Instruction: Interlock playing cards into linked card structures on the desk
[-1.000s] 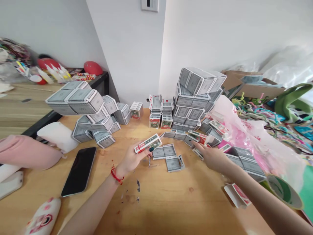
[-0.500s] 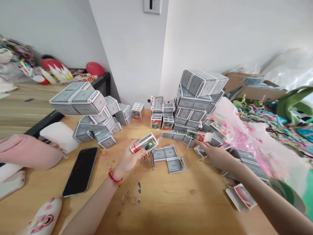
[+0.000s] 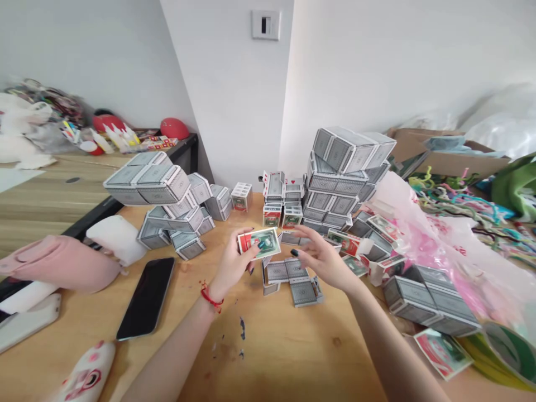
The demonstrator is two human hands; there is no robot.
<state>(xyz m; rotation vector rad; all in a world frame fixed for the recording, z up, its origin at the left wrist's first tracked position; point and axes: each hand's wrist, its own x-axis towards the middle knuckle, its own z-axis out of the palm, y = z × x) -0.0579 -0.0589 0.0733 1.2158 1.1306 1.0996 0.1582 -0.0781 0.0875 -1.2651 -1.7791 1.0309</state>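
My left hand (image 3: pixel 233 263) grips a red and green card pack (image 3: pixel 259 243) above the wooden table (image 3: pixel 293 352), thumb on its face. A red string is tied round that wrist. My right hand (image 3: pixel 324 258) hovers just right of the pack, fingers spread and holding nothing. Below both hands several grey patterned cards (image 3: pixel 293 276) lie joined flat on the table. More red and green packs (image 3: pixel 355 243) lie to the right of my right hand.
Stacks of grey card cubes stand at the left (image 3: pixel 161 195) and back right (image 3: pixel 341 173). A black phone (image 3: pixel 146 297) lies left, beside a pink pouch (image 3: pixel 62 269). A pink plastic bag (image 3: pixel 435 245) and coloured yarn (image 3: pixel 456 201) fill the right side.
My right hand let go of the packs at the right and came in toward the left hand. My left hand turned its pack face up. The view shifted slightly upward.
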